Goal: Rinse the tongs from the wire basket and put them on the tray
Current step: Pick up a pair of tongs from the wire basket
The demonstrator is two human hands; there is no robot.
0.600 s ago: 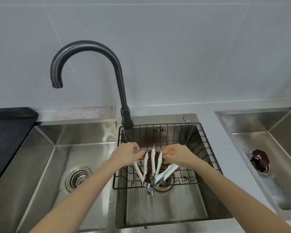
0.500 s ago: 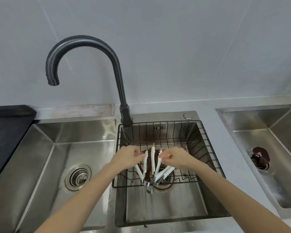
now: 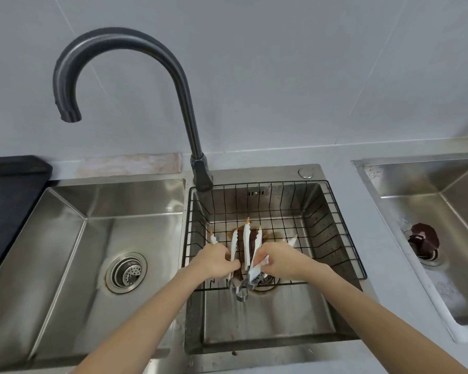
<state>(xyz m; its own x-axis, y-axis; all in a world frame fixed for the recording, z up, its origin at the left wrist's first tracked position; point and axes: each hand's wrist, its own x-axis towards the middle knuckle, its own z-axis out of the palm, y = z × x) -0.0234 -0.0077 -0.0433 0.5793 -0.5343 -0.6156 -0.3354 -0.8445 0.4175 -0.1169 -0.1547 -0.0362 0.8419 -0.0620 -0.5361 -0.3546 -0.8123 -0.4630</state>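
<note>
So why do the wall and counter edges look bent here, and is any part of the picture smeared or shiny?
Head view: the wide-angle lens bows the counter and tile lines toward the frame's edges. Both forearms look motion-smeared, while the left hand and right hand gripping the tongs are slightly soft. The left sink shows pale glare on its steel back wall; light is even, shadows faint.

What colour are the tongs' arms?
White, with orange-brown tips, on the tongs; seen in the head view.
</note>
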